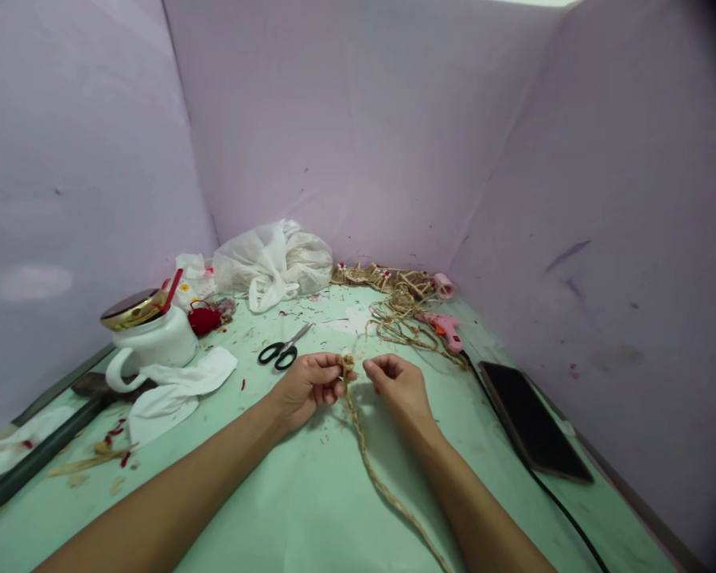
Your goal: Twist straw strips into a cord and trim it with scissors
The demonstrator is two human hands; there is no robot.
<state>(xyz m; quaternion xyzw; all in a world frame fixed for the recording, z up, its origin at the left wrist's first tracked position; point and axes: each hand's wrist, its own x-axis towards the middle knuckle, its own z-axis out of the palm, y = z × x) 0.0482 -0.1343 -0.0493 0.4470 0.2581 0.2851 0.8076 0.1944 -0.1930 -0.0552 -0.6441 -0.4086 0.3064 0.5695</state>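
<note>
My left hand [311,387] pinches the looped, knotted end of a tan braided jute rope [368,461] between thumb and fingers. From there the rope trails down the table and out past the bottom edge of the view. Just right of the knot, my right hand [398,385] is closed in a pinch, thumb against forefinger; whatever is between the fingertips is too small to tell. Black-handled scissors [285,350] lie beyond my left hand, blades slightly apart.
Behind my right hand lie loose jute strands [402,314] and a pink glue gun [447,328], its black cord running past a dark phone [534,422]. At left are a white mug [161,342], a tissue [182,390], red yarn [204,318] and a hammer [53,442]. A plastic bag [274,259] sits behind.
</note>
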